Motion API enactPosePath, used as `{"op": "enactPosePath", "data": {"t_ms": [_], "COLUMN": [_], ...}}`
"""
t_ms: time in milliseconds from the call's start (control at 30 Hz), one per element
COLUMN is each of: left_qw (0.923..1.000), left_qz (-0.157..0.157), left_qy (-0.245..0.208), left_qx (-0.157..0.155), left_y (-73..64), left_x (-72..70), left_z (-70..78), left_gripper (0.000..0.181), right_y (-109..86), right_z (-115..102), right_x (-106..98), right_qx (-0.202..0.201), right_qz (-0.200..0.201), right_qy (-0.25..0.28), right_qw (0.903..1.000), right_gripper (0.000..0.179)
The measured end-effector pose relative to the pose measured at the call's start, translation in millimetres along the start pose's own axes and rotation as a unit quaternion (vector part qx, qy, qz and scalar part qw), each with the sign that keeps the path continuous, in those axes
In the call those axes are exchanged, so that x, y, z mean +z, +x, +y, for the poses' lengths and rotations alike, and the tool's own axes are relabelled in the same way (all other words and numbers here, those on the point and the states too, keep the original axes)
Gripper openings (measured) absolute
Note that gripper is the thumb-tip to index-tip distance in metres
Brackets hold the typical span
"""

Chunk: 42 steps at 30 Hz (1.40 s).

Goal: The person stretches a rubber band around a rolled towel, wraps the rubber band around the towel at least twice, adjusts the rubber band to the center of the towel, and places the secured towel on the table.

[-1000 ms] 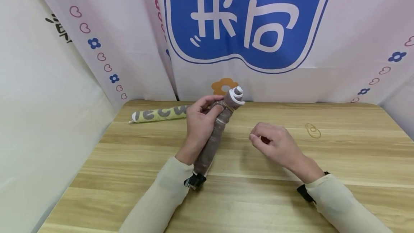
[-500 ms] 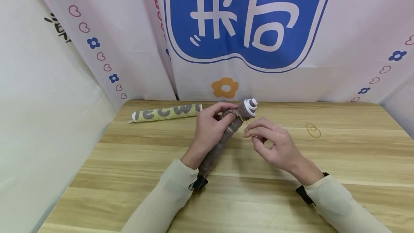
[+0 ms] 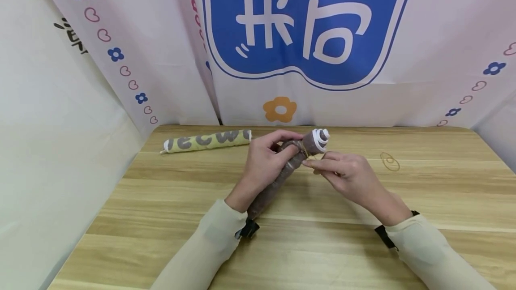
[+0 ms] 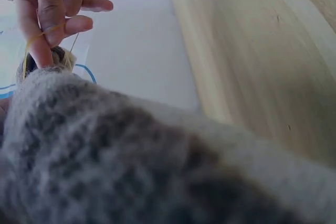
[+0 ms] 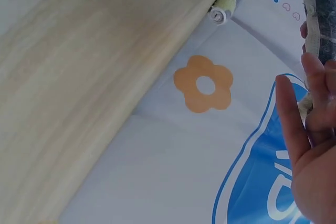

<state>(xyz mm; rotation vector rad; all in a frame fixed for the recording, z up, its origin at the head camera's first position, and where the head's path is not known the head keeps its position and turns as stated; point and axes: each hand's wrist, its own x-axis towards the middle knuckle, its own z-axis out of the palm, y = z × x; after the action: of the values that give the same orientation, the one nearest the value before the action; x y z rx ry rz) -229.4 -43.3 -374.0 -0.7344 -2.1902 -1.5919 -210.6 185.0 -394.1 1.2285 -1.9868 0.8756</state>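
My left hand (image 3: 266, 160) grips a rolled grey-brown towel (image 3: 317, 141) near its upper end, where the white edge spirals outward. The roll slants up and away to the right, its lower part running beside the left wrist. A thin tan rubber band (image 3: 305, 148) goes round the towel just past the left fingers. My right hand (image 3: 354, 176) is at that spot and has hold of the band with its fingers. In the left wrist view, the rubber band (image 4: 31, 41) is stretched over the right fingers. Fuzzy towel fabric (image 4: 115, 150) fills the lower part of that view.
A second rolled towel (image 3: 207, 141), yellow-green with grey letters, lies at the back left of the wooden table (image 3: 322, 249). Loose tan rubber band loops (image 3: 389, 161) lie on the right side. A printed cloth backdrop (image 3: 403, 106) stands behind the table's far edge.
The left hand and grey-brown towel have shifted right, the roll leaning further over. The right hand has come in to the towel's end and now pulls at the rubber band.
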Motion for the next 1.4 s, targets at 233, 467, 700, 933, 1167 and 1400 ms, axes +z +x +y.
{"op": "enactPosePath", "data": {"t_ms": [233, 467, 700, 933, 1167, 1400], "left_qw": [0.9991, 0.9971, 0.9978, 0.9993, 0.9996, 0.9996], "left_qz": [-0.02, -0.024, -0.02, -0.007, -0.005, -0.003], "left_qy": [-0.032, -0.073, -0.064, -0.035, -0.02, 0.0], "left_qx": [0.018, -0.001, 0.001, -0.007, -0.018, -0.029], "left_y": [0.2, -0.7, -0.8, -0.1, -0.3, -0.6], "left_x": [-1.1, -1.6, -0.5, -0.8, -0.7, 1.8], "left_z": [3.8, 6.6, 5.1, -0.8, -5.5, -7.8], "left_gripper": [0.022, 0.022, 0.02, 0.018, 0.017, 0.017], "right_y": [2.1, 2.3, 0.2, -0.9, 2.0, 3.6], "right_z": [-1.9, -3.9, -3.6, -3.2, -0.3, -4.4], "right_x": [-6.4, -11.5, -7.3, -4.6, 8.1, 14.4], "right_qx": [0.03, 0.106, 0.136, 0.11, -0.027, -0.063], "right_qz": [0.004, 0.016, -0.002, -0.038, 0.008, 0.042], "right_qy": [0.009, 0.007, 0.056, 0.168, 0.223, 0.198], "right_qw": [0.9995, 0.9942, 0.9891, 0.9789, 0.9743, 0.9773], "right_gripper": [0.031, 0.03, 0.023, 0.012, 0.016, 0.021]}}
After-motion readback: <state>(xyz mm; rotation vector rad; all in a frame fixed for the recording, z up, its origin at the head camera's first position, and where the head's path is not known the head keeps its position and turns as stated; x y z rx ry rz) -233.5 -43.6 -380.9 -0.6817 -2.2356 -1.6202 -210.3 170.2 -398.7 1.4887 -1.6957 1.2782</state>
